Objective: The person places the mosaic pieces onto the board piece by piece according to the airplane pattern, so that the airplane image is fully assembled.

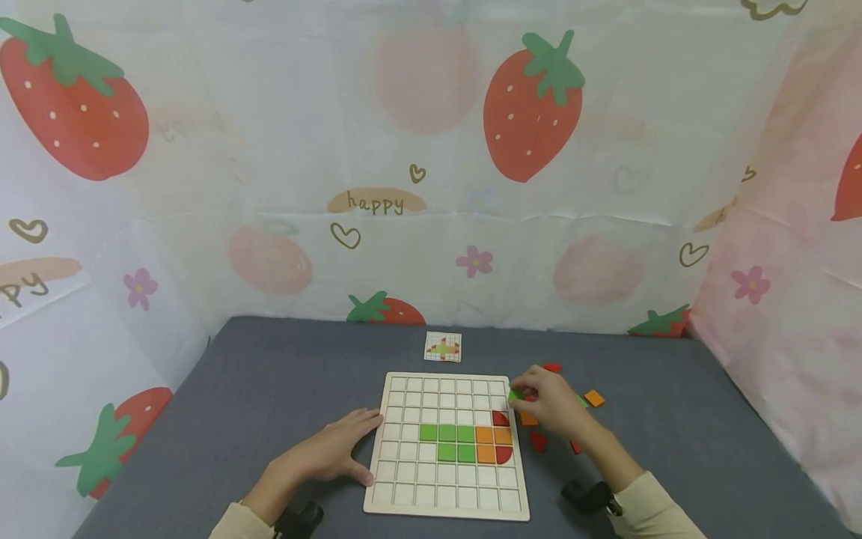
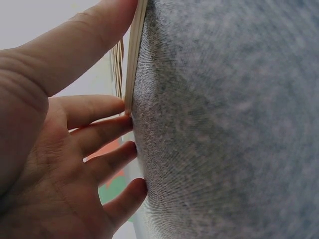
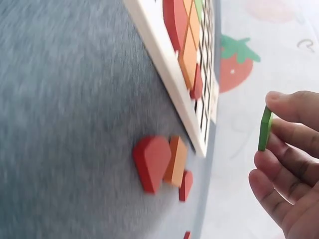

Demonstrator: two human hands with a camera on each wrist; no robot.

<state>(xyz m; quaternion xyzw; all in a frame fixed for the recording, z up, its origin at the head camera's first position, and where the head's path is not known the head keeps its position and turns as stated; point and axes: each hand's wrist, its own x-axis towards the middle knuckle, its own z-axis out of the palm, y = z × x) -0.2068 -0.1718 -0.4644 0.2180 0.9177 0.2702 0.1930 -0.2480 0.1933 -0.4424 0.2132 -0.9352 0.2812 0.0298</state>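
**gridfan:** While my right hand [image 1: 548, 404] covers most of it from the head cam, can anyone actually make out the green tile [image 1: 515, 394]? Only a sliver pokes out past my fingertips, just off the top right corner of the wooden grid board [image 1: 397, 479].

**tilepusher:** Barely from up top. Your right wrist cam shows it way better: the green tile [image 3: 264, 129] is seen edge-on, pinched between your thumb and curled fingers [image 3: 294, 144], held up off the grey bench [image 3: 65, 99]. So that grip is closed on it, no doubt.

**gridfan:** Cool. My left hand [image 1: 330, 453] is flat on the bench, fingers straight, holding nothing, thumb and fingertips against the board's left edge. The left wrist cam is basically all palm and grey cloth, with only the board's thin edge [image 2: 133, 64] visible. Can't read any of the grid from there.

**tilepusher:** Head cam fills that in: green squares [image 1: 447, 442], orange squares [image 1: 494, 444] and two red rounded pieces [image 1: 502, 436] already sit in the board. Loose red and orange pieces [image 3: 162, 162] lie beside the board's right side, half hidden under your hand from above, blurry on the wrist cam. The little pattern card [image 1: 443, 346] behind the board is too small to read.
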